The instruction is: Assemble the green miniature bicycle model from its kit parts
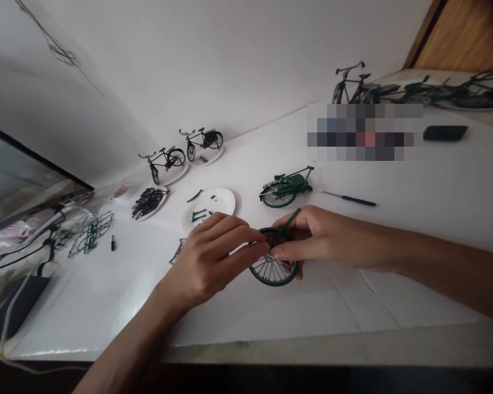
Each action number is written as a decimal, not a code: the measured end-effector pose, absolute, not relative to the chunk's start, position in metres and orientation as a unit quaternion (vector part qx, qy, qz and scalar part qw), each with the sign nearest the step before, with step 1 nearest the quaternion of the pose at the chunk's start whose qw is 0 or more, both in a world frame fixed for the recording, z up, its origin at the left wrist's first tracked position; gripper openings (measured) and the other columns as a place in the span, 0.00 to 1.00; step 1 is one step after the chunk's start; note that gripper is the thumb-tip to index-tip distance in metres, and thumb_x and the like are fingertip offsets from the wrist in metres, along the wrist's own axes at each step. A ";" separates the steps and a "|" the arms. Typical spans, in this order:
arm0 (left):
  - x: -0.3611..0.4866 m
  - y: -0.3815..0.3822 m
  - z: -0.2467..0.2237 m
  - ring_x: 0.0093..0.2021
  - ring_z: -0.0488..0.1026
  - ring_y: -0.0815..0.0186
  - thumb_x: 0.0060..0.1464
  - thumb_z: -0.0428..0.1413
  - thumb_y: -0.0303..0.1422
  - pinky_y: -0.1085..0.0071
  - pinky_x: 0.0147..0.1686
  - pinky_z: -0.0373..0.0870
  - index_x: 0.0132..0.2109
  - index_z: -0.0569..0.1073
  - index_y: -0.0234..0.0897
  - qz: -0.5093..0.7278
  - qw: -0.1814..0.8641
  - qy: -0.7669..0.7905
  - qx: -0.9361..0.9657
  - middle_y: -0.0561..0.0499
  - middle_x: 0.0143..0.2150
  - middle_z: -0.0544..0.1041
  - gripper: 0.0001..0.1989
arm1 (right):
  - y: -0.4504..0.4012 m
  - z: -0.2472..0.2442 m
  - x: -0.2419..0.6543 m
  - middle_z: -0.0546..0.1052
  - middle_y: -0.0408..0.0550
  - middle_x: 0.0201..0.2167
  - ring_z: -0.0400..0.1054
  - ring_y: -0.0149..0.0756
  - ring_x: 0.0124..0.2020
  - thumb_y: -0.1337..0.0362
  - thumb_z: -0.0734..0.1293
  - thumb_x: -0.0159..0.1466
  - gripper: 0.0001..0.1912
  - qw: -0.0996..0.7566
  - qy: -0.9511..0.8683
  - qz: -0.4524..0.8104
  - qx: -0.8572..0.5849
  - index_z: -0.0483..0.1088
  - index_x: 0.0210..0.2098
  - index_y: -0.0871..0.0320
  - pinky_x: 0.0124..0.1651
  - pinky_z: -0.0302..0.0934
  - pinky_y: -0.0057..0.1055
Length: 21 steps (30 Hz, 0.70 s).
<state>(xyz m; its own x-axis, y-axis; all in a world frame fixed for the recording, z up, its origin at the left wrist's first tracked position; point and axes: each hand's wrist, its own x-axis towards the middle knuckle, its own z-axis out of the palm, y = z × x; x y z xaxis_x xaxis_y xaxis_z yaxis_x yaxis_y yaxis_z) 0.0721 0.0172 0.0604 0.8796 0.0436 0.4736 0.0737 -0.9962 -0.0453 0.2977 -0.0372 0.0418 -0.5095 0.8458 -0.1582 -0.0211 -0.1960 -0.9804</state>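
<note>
A green model bicycle wheel with silver spokes (pixel 273 272) is held above the table's front part, and a thin green fork (pixel 291 221) slants up from it. My right hand (pixel 316 241) is closed around the wheel's right side, thumb near the hub and fingers behind the rim. From the left, my left hand (pixel 217 251) pinches at the hub; whether a tiny part sits between its fingertips is hidden. Just beyond lies a green model bicycle frame with one wheel (pixel 287 187), on its side.
A white plate (pixel 225 200) holds small green parts. A screwdriver (pixel 355 201) lies right. Black model bicycles (pixel 164 161) stand at the back left, near a plate of black parts (pixel 149 202). Green sprues (pixel 92 232) and a short black tool (pixel 113 243) lie left.
</note>
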 end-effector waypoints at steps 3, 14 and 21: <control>0.074 0.014 0.061 0.41 0.75 0.62 0.59 0.55 0.20 0.63 0.37 0.68 0.45 0.71 0.35 -0.240 0.066 -0.041 -0.968 0.45 0.44 0.80 0.09 | -0.037 0.040 0.298 0.77 0.43 0.32 0.70 0.32 0.33 0.62 0.73 0.58 0.08 0.327 -0.548 0.676 -0.370 0.79 0.37 0.56 0.35 0.68 0.27; 0.075 0.006 0.062 0.41 0.75 0.58 0.58 0.56 0.20 0.60 0.38 0.67 0.46 0.72 0.30 -0.211 0.159 -0.064 -0.962 0.42 0.43 0.80 0.09 | -0.035 0.039 0.295 0.78 0.44 0.33 0.72 0.34 0.36 0.62 0.72 0.60 0.06 0.352 -0.540 0.659 -0.387 0.78 0.36 0.55 0.38 0.69 0.29; 0.068 0.018 0.060 0.46 0.73 0.62 0.60 0.57 0.23 0.63 0.44 0.69 0.50 0.72 0.37 -0.300 0.007 -0.165 -0.940 0.44 0.47 0.76 0.12 | -0.033 0.034 0.299 0.80 0.42 0.36 0.73 0.35 0.37 0.61 0.71 0.61 0.10 0.356 -0.575 0.613 -0.408 0.77 0.43 0.50 0.38 0.71 0.29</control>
<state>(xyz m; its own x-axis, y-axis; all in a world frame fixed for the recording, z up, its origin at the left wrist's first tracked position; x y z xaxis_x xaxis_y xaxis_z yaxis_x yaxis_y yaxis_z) 0.0677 0.0177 0.0597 0.7656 0.3065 0.5655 0.3144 -0.9453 0.0867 0.2992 -0.0330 0.0335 -0.4133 0.9062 -0.0897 0.0324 -0.0838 -0.9960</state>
